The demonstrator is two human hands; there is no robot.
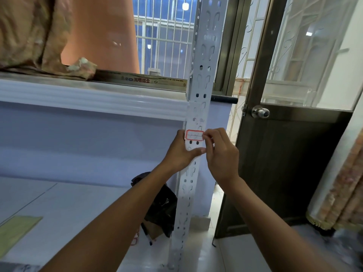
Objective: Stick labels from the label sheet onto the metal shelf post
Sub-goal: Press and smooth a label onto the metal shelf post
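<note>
Head view shows us facing a white shelving unit, with its upper shelf edge running across at the left and a pale lower shelf board below, open and mostly bare apart from a green sheet at its near left corner. To the right a dark door with a round metal knob stands just beside the shelving, leaving only a narrow strip of floor between them. Barred windows fill the wall behind. The metal shelf post rises upright through the middle of the frame, white and punched with paired slots and keyhole openings along its whole length. A black bag sits at its foot. A long boxed strip on the top shelf carries printed red characters, too small for us to read surely. Our left hand grips the post from the left, thumb lying across its face. Our right hand pinches the right edge of a label between its fingertips. That label lies across the post's face just below the shelf edge, white with a red border, a line through it and faint handwriting we cannot make out.
</note>
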